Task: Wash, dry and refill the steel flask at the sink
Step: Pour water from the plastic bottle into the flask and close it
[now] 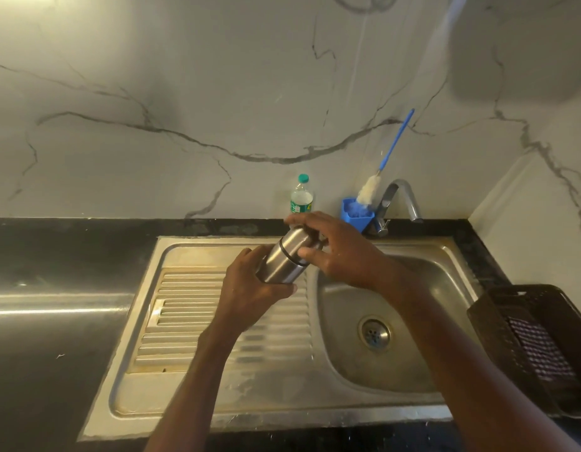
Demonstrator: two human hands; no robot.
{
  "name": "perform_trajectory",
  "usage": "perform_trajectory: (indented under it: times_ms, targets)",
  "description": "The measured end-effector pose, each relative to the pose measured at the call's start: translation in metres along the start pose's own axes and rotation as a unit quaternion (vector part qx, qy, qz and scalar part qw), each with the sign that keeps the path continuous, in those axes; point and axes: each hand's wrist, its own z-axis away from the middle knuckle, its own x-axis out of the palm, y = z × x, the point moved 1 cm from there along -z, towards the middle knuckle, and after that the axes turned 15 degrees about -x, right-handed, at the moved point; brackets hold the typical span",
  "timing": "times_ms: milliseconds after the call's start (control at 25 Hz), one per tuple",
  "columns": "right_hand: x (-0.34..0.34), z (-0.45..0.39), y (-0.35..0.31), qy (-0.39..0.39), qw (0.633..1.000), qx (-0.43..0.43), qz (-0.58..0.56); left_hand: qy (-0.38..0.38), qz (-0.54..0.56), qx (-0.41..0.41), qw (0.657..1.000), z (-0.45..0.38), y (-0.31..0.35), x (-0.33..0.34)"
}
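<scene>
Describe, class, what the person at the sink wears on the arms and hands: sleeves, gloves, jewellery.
Nothing is worn: the left hand and right hand are bare, without gloves, rings or a watch. Both forearms are uncovered to the frame's bottom edge; no sleeve shows.

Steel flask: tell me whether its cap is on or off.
On. The steel flask is tilted, the left hand gripping its base, the right hand curled round the cap end.

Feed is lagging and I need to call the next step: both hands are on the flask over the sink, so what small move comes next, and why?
Probably twist the cap off. The left hand grips the body of the steel flask, tilted above the drainboard, while the right hand curls round its cap end. No water shows at the tap, and the bottle brush sits unused in its blue holder, so washing seems not yet begun.
</scene>
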Motion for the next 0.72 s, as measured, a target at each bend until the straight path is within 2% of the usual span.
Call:
perform_trajectory:
  times_ms: [80,160,240,360,400,520,560,600,720]
  targets:
    - [0.000,0.001,0.001,0.027,0.997,0.006,0.065,0.001,-0.001,0.004,1.000,0.001,0.006,0.003]
    - [-0.004,-0.001,0.000,0.040,0.990,0.055,0.124,-0.004,-0.008,0.008,1.000,0.000,0.008,0.007]
    - [-0.012,0.002,0.003,0.022,0.995,0.054,0.077,-0.007,-0.008,0.010,1.000,0.002,0.009,0.010]
    - [-0.024,0.012,0.009,-0.011,1.000,-0.011,-0.005,-0.004,-0.003,0.007,1.000,0.004,0.013,0.016]
    - [-0.022,0.014,0.012,0.000,1.000,-0.012,0.006,-0.004,0.003,0.001,1.000,0.005,0.015,0.019]
    - [-0.005,0.010,0.012,0.097,0.990,0.056,0.088,-0.008,0.021,-0.010,1.000,0.010,0.021,0.025]
    - [-0.003,0.009,0.014,0.100,0.987,0.072,0.107,-0.012,0.016,-0.008,1.000,0.011,0.022,0.026]
    - [-0.004,0.009,0.016,0.076,0.989,0.074,0.103,-0.013,0.008,-0.006,1.000,0.012,0.022,0.026]
    - [-0.009,0.015,0.021,-0.014,1.000,-0.004,0.018,-0.011,0.016,-0.027,0.999,0.015,0.019,0.024]
